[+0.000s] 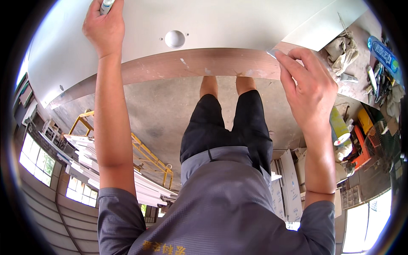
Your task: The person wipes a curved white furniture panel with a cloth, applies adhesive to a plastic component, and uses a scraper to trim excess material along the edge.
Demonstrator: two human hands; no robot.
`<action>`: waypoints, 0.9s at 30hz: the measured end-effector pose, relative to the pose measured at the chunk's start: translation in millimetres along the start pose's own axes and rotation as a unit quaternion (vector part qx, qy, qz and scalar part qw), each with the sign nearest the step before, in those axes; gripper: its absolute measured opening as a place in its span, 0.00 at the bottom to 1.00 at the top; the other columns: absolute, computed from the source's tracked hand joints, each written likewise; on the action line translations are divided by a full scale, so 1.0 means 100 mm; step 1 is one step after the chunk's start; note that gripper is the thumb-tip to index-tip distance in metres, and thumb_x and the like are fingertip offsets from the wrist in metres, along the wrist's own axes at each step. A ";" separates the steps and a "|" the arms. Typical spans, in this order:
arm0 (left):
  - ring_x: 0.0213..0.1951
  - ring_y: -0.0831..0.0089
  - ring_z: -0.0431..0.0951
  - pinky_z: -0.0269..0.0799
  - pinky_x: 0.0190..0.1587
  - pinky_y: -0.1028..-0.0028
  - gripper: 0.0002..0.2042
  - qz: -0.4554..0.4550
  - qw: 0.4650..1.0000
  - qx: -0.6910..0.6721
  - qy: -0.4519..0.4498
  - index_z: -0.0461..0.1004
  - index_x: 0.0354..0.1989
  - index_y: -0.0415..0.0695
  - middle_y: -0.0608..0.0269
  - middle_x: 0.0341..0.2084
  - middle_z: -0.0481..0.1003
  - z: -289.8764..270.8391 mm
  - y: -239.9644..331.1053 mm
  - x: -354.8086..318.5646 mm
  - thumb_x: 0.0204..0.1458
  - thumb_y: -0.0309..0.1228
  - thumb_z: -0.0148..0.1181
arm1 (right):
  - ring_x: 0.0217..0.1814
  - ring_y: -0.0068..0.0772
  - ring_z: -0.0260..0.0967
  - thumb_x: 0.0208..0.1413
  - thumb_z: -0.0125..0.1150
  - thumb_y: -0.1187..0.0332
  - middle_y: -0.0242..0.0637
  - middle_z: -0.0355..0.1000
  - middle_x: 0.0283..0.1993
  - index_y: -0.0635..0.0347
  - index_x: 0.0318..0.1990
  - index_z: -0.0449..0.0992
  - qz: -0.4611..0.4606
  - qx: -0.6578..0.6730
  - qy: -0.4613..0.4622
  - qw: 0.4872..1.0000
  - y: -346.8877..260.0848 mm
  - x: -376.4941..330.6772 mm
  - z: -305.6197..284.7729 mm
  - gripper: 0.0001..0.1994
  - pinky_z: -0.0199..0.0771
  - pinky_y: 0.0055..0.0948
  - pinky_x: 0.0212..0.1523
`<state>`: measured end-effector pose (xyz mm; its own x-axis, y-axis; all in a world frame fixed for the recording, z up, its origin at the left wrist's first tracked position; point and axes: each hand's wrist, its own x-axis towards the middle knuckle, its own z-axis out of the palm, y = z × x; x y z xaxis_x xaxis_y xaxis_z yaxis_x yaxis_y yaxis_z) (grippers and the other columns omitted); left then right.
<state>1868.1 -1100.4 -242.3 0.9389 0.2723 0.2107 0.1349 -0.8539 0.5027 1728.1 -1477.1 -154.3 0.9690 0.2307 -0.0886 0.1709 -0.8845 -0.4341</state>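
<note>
At the upper left my left hand point(105, 33) is closed around a small white tube point(106, 6) with a blue marking; the tube's far end is cut off by the picture's top. Beneath it lies a large smooth white panel point(221, 25) with a round hole point(174, 39) and two small holes beside that. My right hand point(309, 87) is at the panel's near right corner, fingers pinched on a thin, pale strip-like piece point(271, 53). Most of that piece is hidden by the fingers, so its kind cannot be made out.
The panel rests on a brown, paint-marked board point(191, 63). On the right are a crumpled cloth point(342, 51), a blue package point(384, 59), loose hand tools and a green cylinder point(338, 125). Behind me stand a yellow metal frame point(151, 155) and stacked white lengths point(148, 187).
</note>
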 end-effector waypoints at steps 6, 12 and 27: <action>0.25 0.76 0.70 0.71 0.36 0.72 0.15 0.001 1.000 -0.004 -0.010 0.80 0.31 0.42 0.70 0.20 0.76 0.00 0.01 0.01 0.51 0.43 0.73 | 0.37 0.34 0.77 0.50 0.71 0.78 0.30 0.78 0.40 0.53 0.43 0.87 -0.012 0.004 0.003 1.000 0.04 0.03 -0.01 0.13 0.78 0.32 0.38; 0.26 0.76 0.70 0.71 0.37 0.73 0.16 -0.004 1.000 -0.006 -0.007 0.80 0.30 0.42 0.70 0.20 0.76 -0.01 0.03 -0.01 0.51 0.43 0.73 | 0.38 0.32 0.77 0.48 0.71 0.77 0.27 0.78 0.40 0.51 0.42 0.87 -0.033 0.006 0.004 0.999 0.09 0.04 -0.01 0.13 0.78 0.31 0.37; 0.25 0.76 0.69 0.69 0.35 0.72 0.16 -0.015 1.000 0.012 -0.006 0.79 0.27 0.43 0.72 0.18 0.73 -0.01 0.06 -0.01 0.52 0.44 0.72 | 0.37 0.27 0.74 0.43 0.73 0.73 0.19 0.78 0.42 0.47 0.40 0.86 -0.074 -0.012 -0.013 0.997 0.19 0.09 -0.03 0.14 0.77 0.29 0.35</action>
<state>1868.1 -1105.1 -238.6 0.9380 0.2923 0.1861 0.1702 -0.8564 0.4874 1740.5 -1493.1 -160.6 0.9281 0.3691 -0.0484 0.3157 -0.8494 -0.4228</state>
